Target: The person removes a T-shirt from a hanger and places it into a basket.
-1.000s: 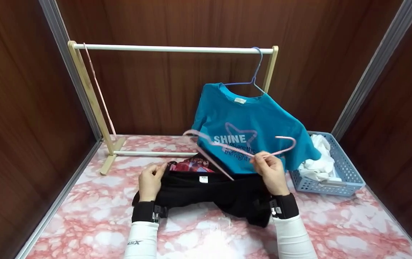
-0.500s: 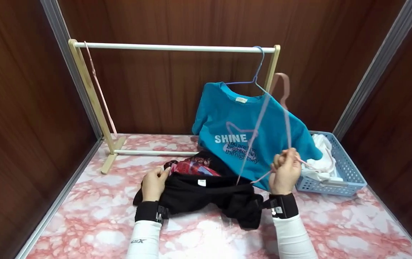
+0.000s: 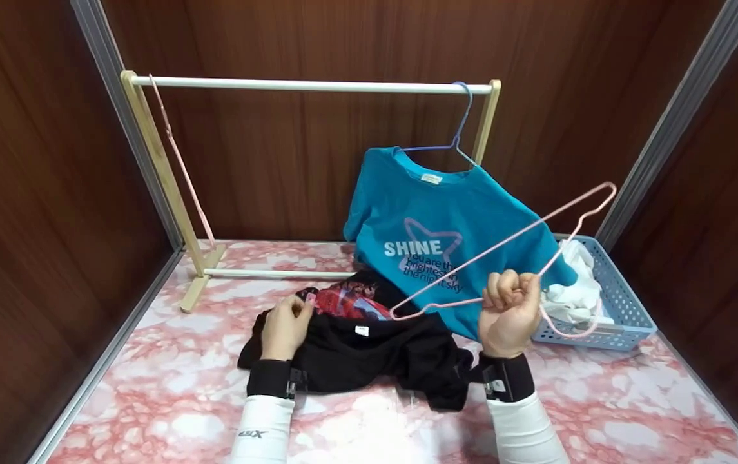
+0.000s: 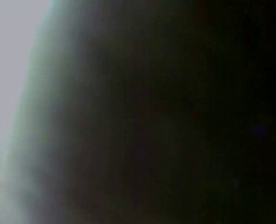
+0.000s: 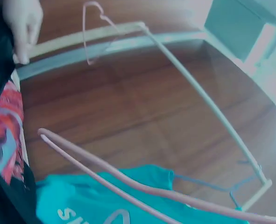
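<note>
In the head view, a black short-sleeved T-shirt (image 3: 369,361) lies bunched on the table, its neckline with a white label facing up. My left hand (image 3: 285,330) pinches the T-shirt near the left end of the neckline. My right hand (image 3: 509,312) grips a pink clothes hanger (image 3: 539,223) over the right side. One hanger corner comes down at the neckline, the other points up right, and its hook hangs by the basket. In the right wrist view the hanger's bars (image 5: 105,165) cross in front. The left wrist view is mostly blocked by dark blur.
Behind stands a clothes rack with a white rod (image 3: 278,85). A blue T-shirt (image 3: 401,209) hangs on its right from a blue hanger (image 3: 456,138), a second pink hanger (image 3: 172,136) on its left. Red printed fabric (image 3: 346,301) shows behind the neckline. White cloth fills part of a blue basket (image 3: 630,299).
My right hand has turned the pink hanger over, so its hook now points down right and one corner sits at the neckline. My left hand has shifted slightly right.
</note>
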`<state>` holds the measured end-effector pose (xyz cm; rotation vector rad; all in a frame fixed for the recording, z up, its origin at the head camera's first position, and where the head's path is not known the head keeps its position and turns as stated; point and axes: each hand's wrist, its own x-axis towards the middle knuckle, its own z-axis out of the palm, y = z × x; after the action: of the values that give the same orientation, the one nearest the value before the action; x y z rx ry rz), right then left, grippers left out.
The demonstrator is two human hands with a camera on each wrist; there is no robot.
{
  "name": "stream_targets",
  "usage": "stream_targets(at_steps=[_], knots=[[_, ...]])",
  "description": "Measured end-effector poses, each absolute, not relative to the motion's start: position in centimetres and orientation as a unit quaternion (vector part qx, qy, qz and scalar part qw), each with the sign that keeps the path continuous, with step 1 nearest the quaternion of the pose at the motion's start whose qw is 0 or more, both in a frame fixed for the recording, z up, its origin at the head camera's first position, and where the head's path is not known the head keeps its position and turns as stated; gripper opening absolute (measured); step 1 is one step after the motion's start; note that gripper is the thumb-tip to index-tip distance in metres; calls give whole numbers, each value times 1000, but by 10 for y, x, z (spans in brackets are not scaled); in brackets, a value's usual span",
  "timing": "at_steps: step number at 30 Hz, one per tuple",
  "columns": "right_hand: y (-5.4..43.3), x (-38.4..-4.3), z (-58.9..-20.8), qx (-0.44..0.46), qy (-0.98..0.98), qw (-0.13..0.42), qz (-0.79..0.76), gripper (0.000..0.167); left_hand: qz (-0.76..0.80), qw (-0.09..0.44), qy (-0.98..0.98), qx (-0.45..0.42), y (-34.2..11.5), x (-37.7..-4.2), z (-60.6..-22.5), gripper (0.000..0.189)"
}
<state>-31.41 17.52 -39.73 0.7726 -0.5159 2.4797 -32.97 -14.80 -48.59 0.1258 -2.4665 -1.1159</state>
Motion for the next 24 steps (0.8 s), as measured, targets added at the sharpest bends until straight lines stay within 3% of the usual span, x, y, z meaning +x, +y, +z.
stream_targets(at_steps=[4, 7, 10, 13, 17, 24], knots=[[158, -310, -401, 319, -222, 248, 887, 40, -454, 266, -849, -51, -128, -324, -469, 20], [141, -307, -408, 333, -238, 251, 877, 41, -497, 276, -809, -149, -104, -314, -455, 15], [125, -302, -414, 355, -252, 236, 869, 39, -511, 244, -787, -245, -79, -305, -448, 16], [113, -296, -418, 397, -257, 205, 857, 36, -510, 176, -781, -315, -62, -298, -447, 21], [106, -293, -420, 437, -265, 166, 843, 33, -487, 125, -797, -336, -52, -295, -451, 28], [110, -294, -420, 441, -333, 111, 826, 22, -474, 150, -806, -320, -58, -296, -451, 42]])
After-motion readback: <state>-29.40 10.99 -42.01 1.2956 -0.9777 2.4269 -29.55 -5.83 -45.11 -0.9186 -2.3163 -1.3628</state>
